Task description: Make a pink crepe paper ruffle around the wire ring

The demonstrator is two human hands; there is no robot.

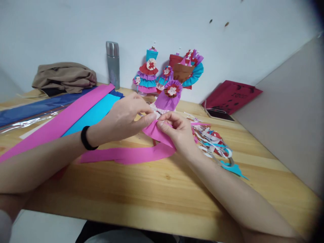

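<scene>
While a pink strip point(141, 155) is held up over the desk point(167, 192), its gathered end is kept in the small space between the left hand point(129, 114) and the right hand point(180, 131), with its loose length lying lower, on the wood. By the right hand this gathered end is pinched: thumb and forefinger are brought together on it, close to its upper edge. By the left hand the same edge is met from the opposite side, with the thumb tip touching it or nearly so; whether the paper is clamped there too cannot be told, since the inner side of that hand is turned away.

From the pinch, the strip is draped down beside the right palm, folded back below it, and laid leftward along the desk, so that the long axis of the loose length is set roughly crosswise in front of the person. The gathered end is therefore most firmly governed by the right hand, whereas the free end is found nearer the left forearm point(48, 158), below the black band point(87, 138) worn at the wrist.

Just beyond the fingertips, a purple paper dress point(162, 101) is stood upright. Right of the right hand, a heap of paper scraps point(215, 143) is spread. Beyond the left forearm, cyan paper point(95, 114) is partly covered by a wider magenta sheet point(73, 116), set slantwise.
</scene>
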